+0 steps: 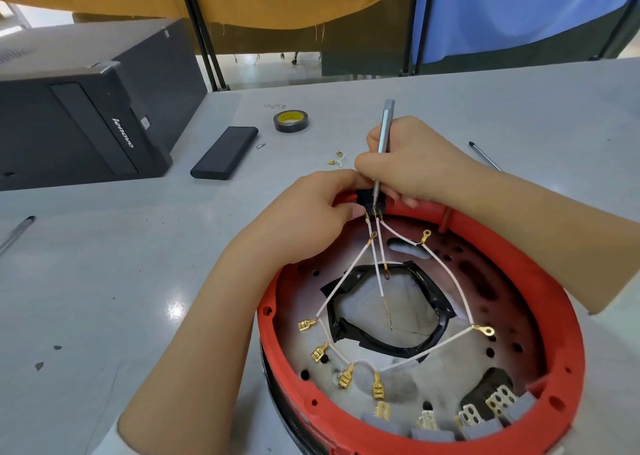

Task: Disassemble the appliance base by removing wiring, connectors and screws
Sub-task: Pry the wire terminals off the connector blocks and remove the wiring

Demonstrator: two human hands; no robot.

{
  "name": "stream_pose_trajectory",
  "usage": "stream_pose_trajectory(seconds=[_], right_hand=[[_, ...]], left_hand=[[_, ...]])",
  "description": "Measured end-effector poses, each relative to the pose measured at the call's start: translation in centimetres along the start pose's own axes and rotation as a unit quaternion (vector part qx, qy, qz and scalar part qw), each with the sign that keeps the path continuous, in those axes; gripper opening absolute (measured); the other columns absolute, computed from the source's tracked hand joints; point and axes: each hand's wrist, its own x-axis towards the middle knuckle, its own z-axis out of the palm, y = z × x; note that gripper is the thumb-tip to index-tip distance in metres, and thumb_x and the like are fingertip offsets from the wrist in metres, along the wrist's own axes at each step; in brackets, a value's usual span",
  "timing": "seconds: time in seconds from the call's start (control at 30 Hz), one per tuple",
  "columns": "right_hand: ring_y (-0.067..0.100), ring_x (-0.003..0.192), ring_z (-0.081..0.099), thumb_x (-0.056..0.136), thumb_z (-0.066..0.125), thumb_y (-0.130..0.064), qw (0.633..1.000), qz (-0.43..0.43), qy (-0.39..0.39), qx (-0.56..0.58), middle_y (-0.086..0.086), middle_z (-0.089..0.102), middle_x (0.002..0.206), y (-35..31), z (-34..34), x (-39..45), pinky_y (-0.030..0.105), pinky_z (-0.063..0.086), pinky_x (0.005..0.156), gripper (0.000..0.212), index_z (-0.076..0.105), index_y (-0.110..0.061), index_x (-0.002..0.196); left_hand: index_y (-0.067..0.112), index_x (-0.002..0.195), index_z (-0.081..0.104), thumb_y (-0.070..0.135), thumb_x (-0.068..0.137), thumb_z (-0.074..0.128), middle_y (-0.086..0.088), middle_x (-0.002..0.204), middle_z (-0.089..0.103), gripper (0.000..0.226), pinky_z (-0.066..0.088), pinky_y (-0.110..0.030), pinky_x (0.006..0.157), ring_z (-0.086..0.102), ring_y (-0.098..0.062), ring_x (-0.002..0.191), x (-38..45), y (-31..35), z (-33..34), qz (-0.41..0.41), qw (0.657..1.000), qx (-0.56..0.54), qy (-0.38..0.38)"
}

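At the frame's centre, a left hand (311, 209) pinches a black switch (367, 200) on the red base's (554, 302) far rim while the right hand (412, 167) grips a grey screwdriver (385, 132), tip at its terminals. White wires (349, 274) apparently remain attached; prying them free likely comes next.

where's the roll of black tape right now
In the head view, the black tape roll with the yellow core lies flat on the grey table, far centre, between the flat black rectangular case and the grey metal screwdriver.
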Motion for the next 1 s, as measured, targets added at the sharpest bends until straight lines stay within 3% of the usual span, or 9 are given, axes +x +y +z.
stream_pose_trajectory(seconds=[0.1, 0.2, 0.3, 0.43, 0.6, 0.73, 1.0], right_hand=[[0.015, 0.022, 0.036, 0.076, 0.049, -0.01, 1.0, 0.012, -0.015, -0.002, 0.001, 0.043, 0.03, 0.0, 0.0, 0.0, 0.012, 0.025, 0.03, 0.026, 0.036, -0.013, 0.054], [0.016, 0.022, 0.037, 0.075, 0.05, -0.009, 0.999, -0.011, 0.035, 0.03, 0.001, 0.042, 0.031, 0.4, 0.3, -0.6, 0.014, 0.027, 0.029, 0.028, 0.034, -0.015, 0.052], [0.016, 0.022, 0.037, 0.075, 0.05, -0.009, 0.995, -0.02, 0.073, 0.064, 0.003, 0.04, 0.034, 0.4, 0.1, -1.0, 0.015, 0.028, 0.03, 0.03, 0.031, -0.015, 0.053], [0.017, 0.026, 0.041, 0.076, 0.049, -0.01, 0.996, -0.021, 0.061, 0.064, 0.003, 0.048, 0.034, 0.4, -0.3, -1.5, 0.014, 0.031, 0.033, 0.026, 0.034, -0.014, 0.056], [0.017, 0.028, 0.041, 0.081, 0.051, -0.015, 0.992, -0.041, 0.107, 0.048, 0.007, 0.05, 0.04, 0.7, 0.4, -2.5, 0.012, 0.028, 0.031, 0.026, 0.035, -0.013, 0.06], [0.019, 0.03, 0.044, 0.079, 0.051, -0.013, 0.989, -0.05, 0.13, 0.049, 0.008, 0.048, 0.04, 0.8, 0.5, -2.5, 0.016, 0.034, 0.036, 0.029, 0.033, -0.014, 0.058], [0.018, 0.027, 0.04, 0.078, 0.049, -0.011, 0.995, -0.027, 0.078, 0.051, 0.006, 0.048, 0.036, 0.7, 0.2, -1.9, 0.013, 0.03, 0.033, 0.026, 0.035, -0.014, 0.057]], left_hand=[[0.028, 0.121, 0.061, 0.011, 0.093, 0.054, 0.014, 0.12, 0.063, 0.034, 0.039, -0.034, 0.105, 0.054, -0.007, 0.116, 0.0, 0.0, 0.1, -0.002, 1.0, 0.001, 0.003], [0.029, 0.122, 0.06, 0.011, 0.093, 0.053, 0.016, 0.121, 0.062, 0.035, 0.038, -0.032, 0.105, 0.054, -0.004, 0.117, 0.0, 0.0, 0.0, -0.002, 1.0, 0.0, 0.0], [0.031, 0.122, 0.059, 0.012, 0.093, 0.054, 0.017, 0.12, 0.062, 0.035, 0.039, -0.025, 0.102, 0.054, 0.0, 0.113, 0.0, 0.0, 0.0, -0.006, 1.0, -0.002, 0.003], [0.033, 0.122, 0.058, 0.012, 0.094, 0.055, 0.019, 0.12, 0.061, 0.035, 0.035, -0.015, 0.096, 0.054, 0.003, 0.112, -0.1, -0.1, 0.1, -0.008, 1.0, -0.004, 0.008], [0.035, 0.124, 0.058, 0.011, 0.093, 0.054, 0.02, 0.122, 0.061, 0.039, 0.036, -0.021, 0.102, 0.052, 0.004, 0.115, -0.1, -0.1, 0.1, -0.002, 1.0, -0.003, 0.001], [0.034, 0.124, 0.057, 0.011, 0.093, 0.054, 0.02, 0.124, 0.06, 0.039, 0.035, -0.02, 0.103, 0.051, 0.004, 0.116, -0.1, -0.1, 0.1, -0.003, 1.0, 0.0, 0.006], [0.033, 0.124, 0.058, 0.012, 0.093, 0.054, 0.019, 0.121, 0.061, 0.037, 0.036, -0.018, 0.101, 0.052, 0.003, 0.115, -0.1, -0.1, 0.1, -0.002, 1.0, 0.0, 0.005]])
